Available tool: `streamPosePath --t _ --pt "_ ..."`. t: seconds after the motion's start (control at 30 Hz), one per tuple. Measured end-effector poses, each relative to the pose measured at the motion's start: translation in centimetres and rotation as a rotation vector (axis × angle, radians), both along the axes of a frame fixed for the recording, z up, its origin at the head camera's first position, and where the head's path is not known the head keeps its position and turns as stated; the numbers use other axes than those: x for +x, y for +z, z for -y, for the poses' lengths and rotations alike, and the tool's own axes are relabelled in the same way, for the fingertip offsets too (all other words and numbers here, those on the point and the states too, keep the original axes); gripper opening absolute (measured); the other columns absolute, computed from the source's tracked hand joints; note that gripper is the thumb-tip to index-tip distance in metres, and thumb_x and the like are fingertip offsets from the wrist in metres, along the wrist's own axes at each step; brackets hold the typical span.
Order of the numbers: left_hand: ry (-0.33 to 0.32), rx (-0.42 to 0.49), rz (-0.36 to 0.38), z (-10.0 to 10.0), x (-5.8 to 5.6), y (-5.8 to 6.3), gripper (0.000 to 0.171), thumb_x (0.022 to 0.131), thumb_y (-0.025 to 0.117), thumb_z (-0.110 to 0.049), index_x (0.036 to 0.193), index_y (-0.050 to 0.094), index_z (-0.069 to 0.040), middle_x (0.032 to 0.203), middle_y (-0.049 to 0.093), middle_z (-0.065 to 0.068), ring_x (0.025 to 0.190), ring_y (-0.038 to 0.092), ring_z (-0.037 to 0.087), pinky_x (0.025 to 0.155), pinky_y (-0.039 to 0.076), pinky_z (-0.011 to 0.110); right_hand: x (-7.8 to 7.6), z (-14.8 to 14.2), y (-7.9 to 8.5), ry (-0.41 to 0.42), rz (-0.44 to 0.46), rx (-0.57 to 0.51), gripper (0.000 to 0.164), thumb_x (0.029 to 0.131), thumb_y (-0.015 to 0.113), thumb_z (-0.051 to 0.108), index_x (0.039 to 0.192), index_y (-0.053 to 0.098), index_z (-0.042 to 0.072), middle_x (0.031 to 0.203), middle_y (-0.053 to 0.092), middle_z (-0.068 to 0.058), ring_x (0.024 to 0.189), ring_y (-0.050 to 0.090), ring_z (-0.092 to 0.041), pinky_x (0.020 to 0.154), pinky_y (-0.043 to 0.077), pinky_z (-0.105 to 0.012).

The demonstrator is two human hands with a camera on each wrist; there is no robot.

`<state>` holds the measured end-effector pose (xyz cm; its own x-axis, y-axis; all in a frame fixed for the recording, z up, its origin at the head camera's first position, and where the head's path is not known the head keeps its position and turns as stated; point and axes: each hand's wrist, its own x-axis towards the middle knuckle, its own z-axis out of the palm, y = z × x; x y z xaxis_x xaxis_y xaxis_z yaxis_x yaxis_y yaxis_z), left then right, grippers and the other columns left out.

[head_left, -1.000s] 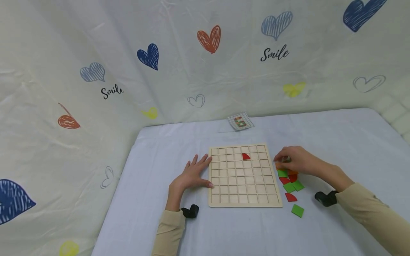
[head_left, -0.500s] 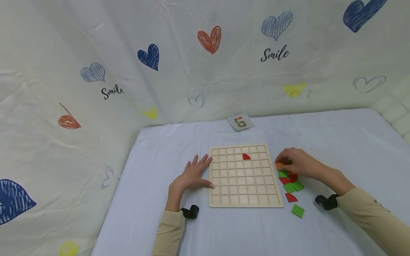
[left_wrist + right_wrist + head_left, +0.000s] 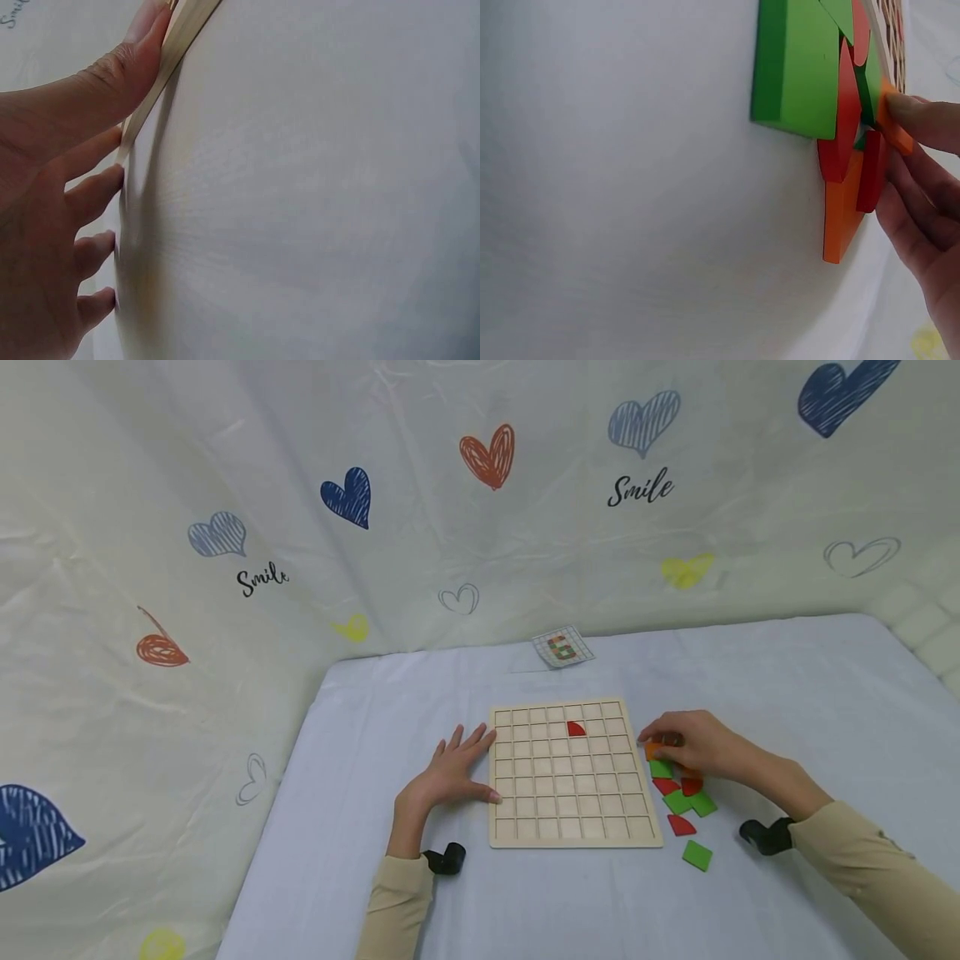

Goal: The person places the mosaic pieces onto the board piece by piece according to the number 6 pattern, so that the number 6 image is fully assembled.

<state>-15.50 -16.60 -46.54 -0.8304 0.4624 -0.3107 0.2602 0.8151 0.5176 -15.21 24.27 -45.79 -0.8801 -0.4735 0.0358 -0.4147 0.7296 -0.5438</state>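
A pale wooden grid board (image 3: pixel 558 785) lies flat, with one red quarter-circle piece (image 3: pixel 576 728) in a cell of its upper part. My left hand (image 3: pixel 444 775) rests at the board's left edge, fingers spread; the left wrist view shows its thumb (image 3: pixel 124 71) against the rim. Beyond the board's right side, my right hand (image 3: pixel 701 743) pinches an orange tile (image 3: pixel 890 112) over the heap of pieces. Its thumb lies on that tile, while the other fingers are partly hidden. Close by are a green tile (image 3: pixel 802 75), a red piece (image 3: pixel 846 112) and another orange tile (image 3: pixel 844 214).
A small card (image 3: pixel 563 647) with a coloured grid pattern lies behind the board. Nearer the front are a loose red quarter-circle piece (image 3: pixel 681 824) and a green tile (image 3: pixel 697 855). A white printed curtain (image 3: pixel 420 527) hangs behind the cloth-covered table (image 3: pixel 525 910).
My right hand has shifted slightly among the pieces, and a red piece and a green tile beside it have slid a little to the right. The left hand stays at the board's edge.
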Motion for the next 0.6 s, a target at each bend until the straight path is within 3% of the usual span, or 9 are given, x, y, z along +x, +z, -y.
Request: streamPosePath --t 0.17,0.6 --pt "0.005 0.015 -0.001 0.04 0.06 0.15 0.106 0.082 0.087 -0.040 0.165 0.025 -0.019 0.174 0.013 0.004 0.161 -0.004 0.036 0.127 -0.001 0.062 0.13 0.00 0.08 0.010 -0.015 0.000 0.020 0.085 0.082 0.007 0.105 0.080 0.009 0.088 0.070 0.008 0.075 0.052 -0.005 0.064 0.051 -0.020" --pt "-0.001 0.027 -0.010 0.18 0.03 -0.09 0.106 0.081 0.087 -0.039 0.165 0.025 -0.018 0.174 0.013 0.004 0.160 -0.004 0.037 0.127 -0.001 0.062 0.22 -0.60 0.19 -0.034 0.003 -0.041 0.019 0.086 0.081 0.005 0.105 0.077 0.004 0.098 0.076 -0.002 0.085 0.067 -0.016 0.074 0.061 -0.026"
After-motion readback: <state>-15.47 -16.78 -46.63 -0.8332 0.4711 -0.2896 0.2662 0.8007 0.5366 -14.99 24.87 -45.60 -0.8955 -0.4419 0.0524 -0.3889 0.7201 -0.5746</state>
